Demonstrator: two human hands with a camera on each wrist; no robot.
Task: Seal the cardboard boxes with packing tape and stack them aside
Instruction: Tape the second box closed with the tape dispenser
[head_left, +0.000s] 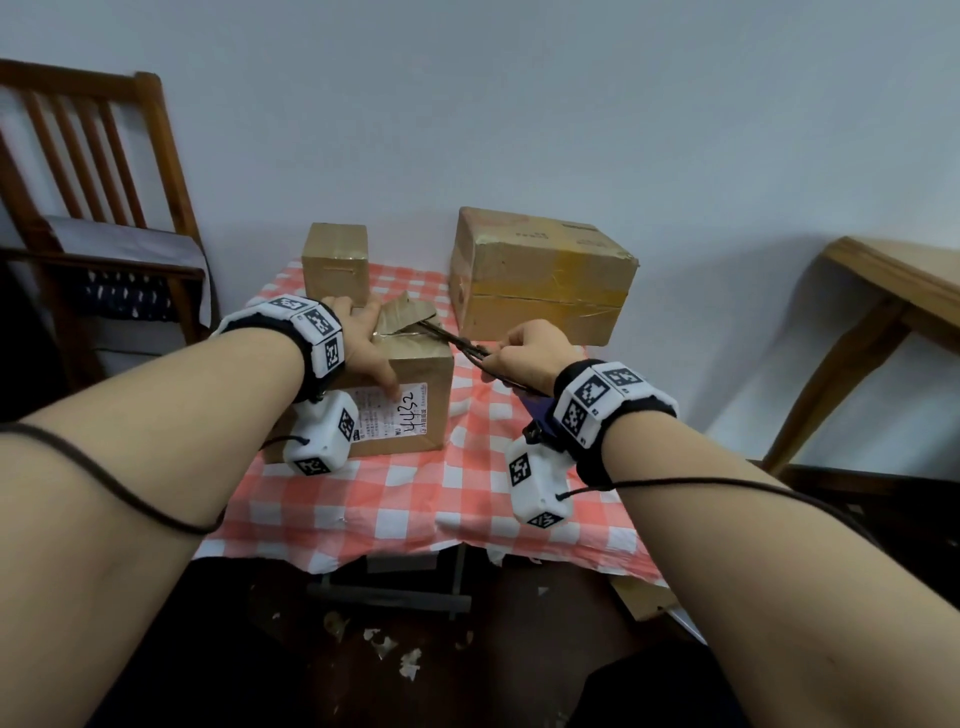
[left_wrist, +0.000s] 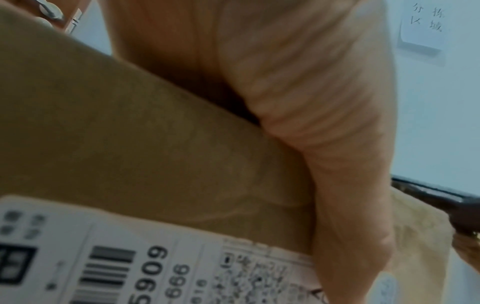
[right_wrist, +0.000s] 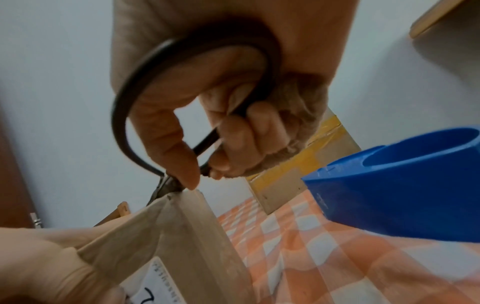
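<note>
A cardboard box (head_left: 415, 384) with a white shipping label (left_wrist: 103, 257) stands on the checked tablecloth (head_left: 389, 499). My left hand (head_left: 363, 338) lies over its top front edge, fingers flat on the lid and thumb down on the label. A crumpled strip of brown tape (head_left: 405, 314) stands up from the lid. My right hand (head_left: 524, 353) grips dark scissors (head_left: 452, 338), fingers through the loop handle (right_wrist: 124, 127). The blades reach the tape at the box's top edge. A blue tape dispenser (right_wrist: 402, 195) sits just below my right wrist.
A small taped box (head_left: 335, 265) and a larger box with yellow tape (head_left: 540, 275) stand against the wall behind. A wooden chair (head_left: 93, 208) is at the left, a wooden table (head_left: 883, 280) at the right. Paper scraps lie on the floor.
</note>
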